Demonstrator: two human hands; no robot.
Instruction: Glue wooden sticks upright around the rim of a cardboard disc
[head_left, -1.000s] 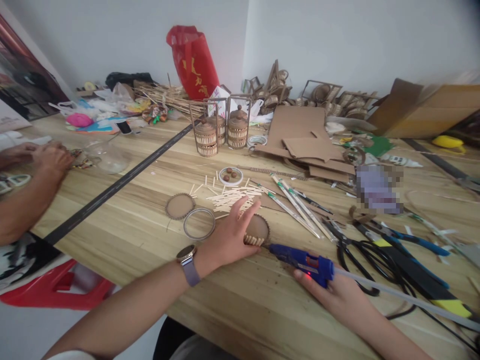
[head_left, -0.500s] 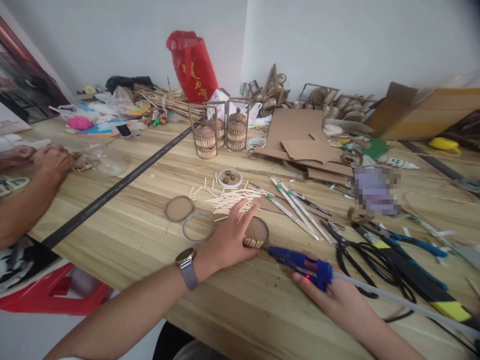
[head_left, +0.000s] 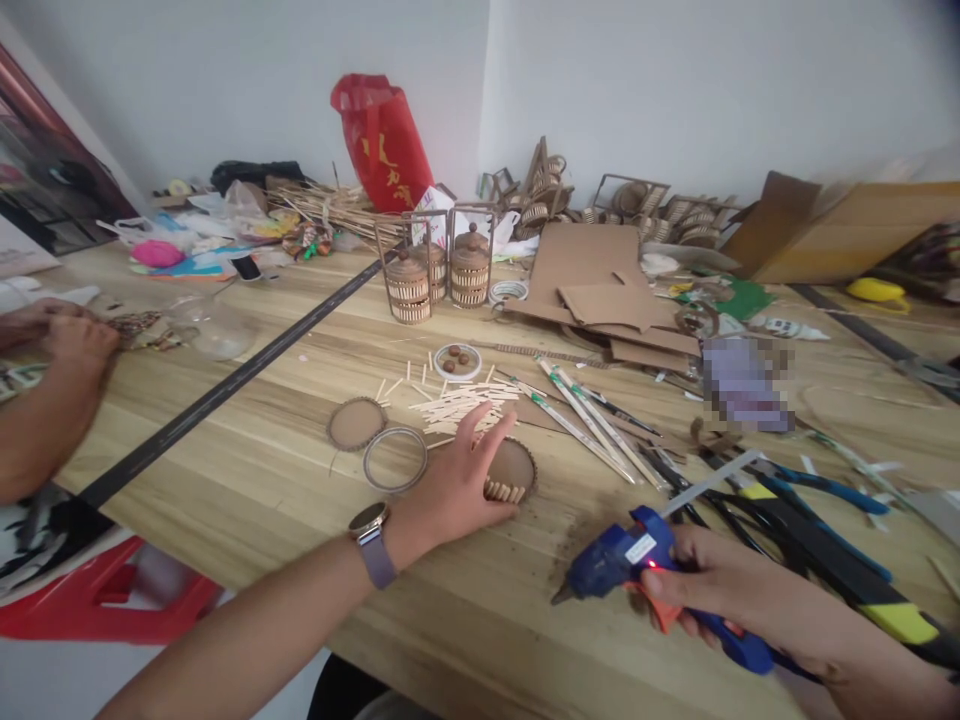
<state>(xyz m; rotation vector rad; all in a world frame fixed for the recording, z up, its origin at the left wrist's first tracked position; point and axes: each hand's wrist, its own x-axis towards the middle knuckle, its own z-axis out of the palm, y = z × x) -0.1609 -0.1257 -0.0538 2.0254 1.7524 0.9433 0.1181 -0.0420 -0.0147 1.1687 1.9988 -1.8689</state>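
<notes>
My left hand (head_left: 457,475) lies at the left side of a round cardboard base (head_left: 514,462) with a braided rim. Its thumb and fingers are spread around the base; whether they touch it I cannot tell. Several short wooden sticks (head_left: 504,492) stand in a row along the base's near edge. My right hand (head_left: 705,580) is shut on a blue hot glue gun (head_left: 626,555) with an orange trigger, a red light and a glue stick out the back. The nozzle points down-left, above the table, apart from the base. A braided ring (head_left: 395,459) and another round base (head_left: 356,424) lie left.
Loose short sticks (head_left: 465,402) lie beyond my left hand. A white-rimmed dish (head_left: 457,362) holds brown beads. Pliers (head_left: 825,490) and scissors lie right. Small lidded baskets (head_left: 470,270) and cardboard (head_left: 585,265) stand behind. A co-worker's hands (head_left: 71,335) work at far left.
My right hand has drawn the glue gun away from the base, toward me and right, and turned it so the nozzle points down. My left hand has stayed beside the base.
</notes>
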